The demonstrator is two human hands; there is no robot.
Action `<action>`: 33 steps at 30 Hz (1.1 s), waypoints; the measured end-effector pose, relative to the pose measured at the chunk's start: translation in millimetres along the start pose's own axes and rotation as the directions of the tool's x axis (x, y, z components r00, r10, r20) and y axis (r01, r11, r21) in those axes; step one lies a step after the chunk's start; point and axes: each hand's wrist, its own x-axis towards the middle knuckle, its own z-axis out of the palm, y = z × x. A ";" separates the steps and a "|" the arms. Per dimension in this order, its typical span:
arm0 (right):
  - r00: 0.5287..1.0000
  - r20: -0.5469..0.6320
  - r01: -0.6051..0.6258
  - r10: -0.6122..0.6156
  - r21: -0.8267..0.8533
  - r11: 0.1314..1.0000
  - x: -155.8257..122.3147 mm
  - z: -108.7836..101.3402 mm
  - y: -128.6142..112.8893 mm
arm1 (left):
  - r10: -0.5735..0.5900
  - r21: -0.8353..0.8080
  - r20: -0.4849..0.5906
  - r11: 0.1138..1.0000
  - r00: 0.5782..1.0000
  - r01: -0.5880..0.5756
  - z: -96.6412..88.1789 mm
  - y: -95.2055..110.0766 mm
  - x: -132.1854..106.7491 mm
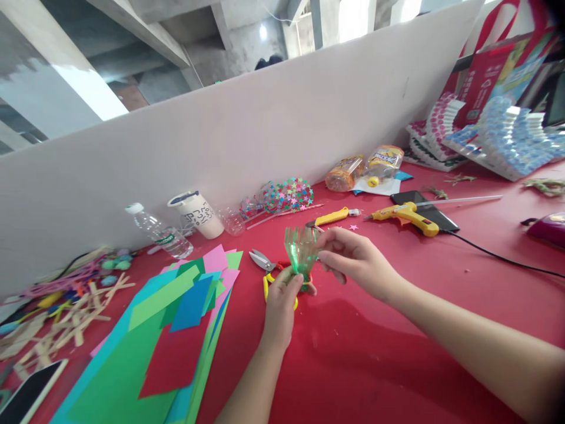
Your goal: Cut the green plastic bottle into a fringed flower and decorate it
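Note:
A translucent green plastic bottle piece (300,247), its wide upper end cut into strips, is in front of me above the red table (397,353). My left hand (283,294) is closed around its narrow lower end. At the right side of the rim, the fingers of my right hand (348,253) pinch together at one of the strips. Just behind my left hand lie scissors (262,260) with red and yellow handles, partly hidden by the hand. A yellow utility knife (332,217) rests beyond the bottle piece.
Coloured paper sheets (119,365) are stacked at left, with wooden sticks (79,318) and a phone (33,391) farther over. A water bottle (165,235) and white cup (203,218) stand by the partition (265,129). A yellow glue gun (410,217) lies at right, its cord trailing.

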 end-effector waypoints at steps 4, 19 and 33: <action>0.999 -0.040 -0.032 0.035 0.070 0.997 0.8 2.3 3.4 | 0.016 -0.012 -0.002 1.000 1.000 -0.016 7.2 7.6 -4.6; 0.992 -0.124 0.024 -0.040 -0.133 0.991 -0.1 -0.1 3.0 | 0.038 0.091 -0.024 0.995 0.999 -0.036 7.8 11.1 -5.2; 0.997 -0.054 0.047 -0.048 -0.020 0.999 -2.9 2.7 1.0 | 0.001 -0.017 -0.052 1.000 0.999 -0.002 7.8 8.6 -3.9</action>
